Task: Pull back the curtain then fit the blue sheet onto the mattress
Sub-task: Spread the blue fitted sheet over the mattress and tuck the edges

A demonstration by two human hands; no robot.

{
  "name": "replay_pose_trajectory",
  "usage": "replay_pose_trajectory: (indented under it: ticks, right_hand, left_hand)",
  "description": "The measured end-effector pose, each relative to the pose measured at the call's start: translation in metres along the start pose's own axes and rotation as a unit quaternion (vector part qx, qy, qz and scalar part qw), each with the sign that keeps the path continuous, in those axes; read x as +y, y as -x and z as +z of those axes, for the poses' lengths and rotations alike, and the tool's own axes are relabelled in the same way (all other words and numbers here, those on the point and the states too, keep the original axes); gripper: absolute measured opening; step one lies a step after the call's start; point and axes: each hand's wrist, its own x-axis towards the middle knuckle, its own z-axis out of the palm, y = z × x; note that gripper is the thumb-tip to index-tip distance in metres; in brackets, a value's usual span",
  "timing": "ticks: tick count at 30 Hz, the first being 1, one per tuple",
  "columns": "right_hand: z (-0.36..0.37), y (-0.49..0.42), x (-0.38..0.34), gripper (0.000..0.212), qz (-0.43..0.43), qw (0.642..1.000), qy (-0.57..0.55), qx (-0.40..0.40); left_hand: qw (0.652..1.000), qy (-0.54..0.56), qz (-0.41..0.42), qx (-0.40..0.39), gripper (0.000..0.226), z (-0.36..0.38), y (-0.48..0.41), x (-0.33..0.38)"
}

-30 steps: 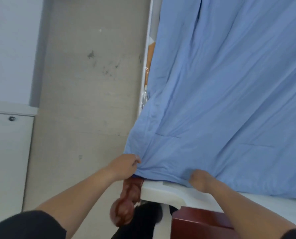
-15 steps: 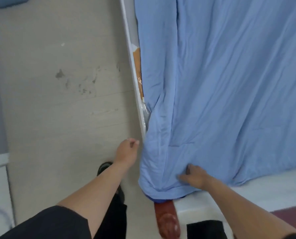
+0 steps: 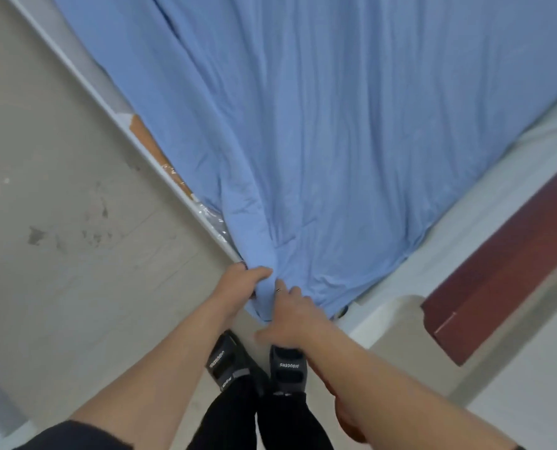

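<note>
The blue sheet (image 3: 335, 141) is spread in folds over the white mattress (image 3: 484, 203) and hangs over its near corner. My left hand (image 3: 243, 284) is closed on the sheet's corner, pinching a fold at the bed's edge. Beside it, my right hand (image 3: 290, 316) presses on the same corner with its fingers spread over the cloth, a ring on one finger. The corner of the mattress under the cloth is hidden. No curtain is in view.
A white bed rail (image 3: 114, 121) runs along the mattress's left side, with orange wood and plastic wrap showing. A dark red footboard (image 3: 504, 267) lies at the right. My feet in dark sandals (image 3: 257, 365) stand on the beige floor (image 3: 75, 222) at the corner.
My view has swung so the bed corner points toward me. My left hand, free half a second ago, has closed on the sheet corner, and my right hand has slid next to it.
</note>
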Motion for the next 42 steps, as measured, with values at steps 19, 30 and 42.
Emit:
replay_pose_trajectory:
  ticks: [19, 30, 42]
  right_hand:
    - [-0.001, -0.019, 0.059, 0.015, 0.161, 0.879, -0.435, 0.115]
    - [0.094, -0.014, -0.048, 0.07, 0.356, 0.379, -0.819, 0.243]
    - [0.136, -0.011, -0.035, 0.011, 0.266, 0.36, -0.831, 0.33]
  left_hand:
    - [0.453, -0.728, 0.497, -0.131, 0.031, 0.007, -0.066, 0.076]
    - [0.39, -0.777, 0.385, -0.31, 0.046, -0.072, 0.002, 0.018]
    - [0.514, -0.745, 0.323, -0.276, 0.028, -0.119, 0.059, 0.007]
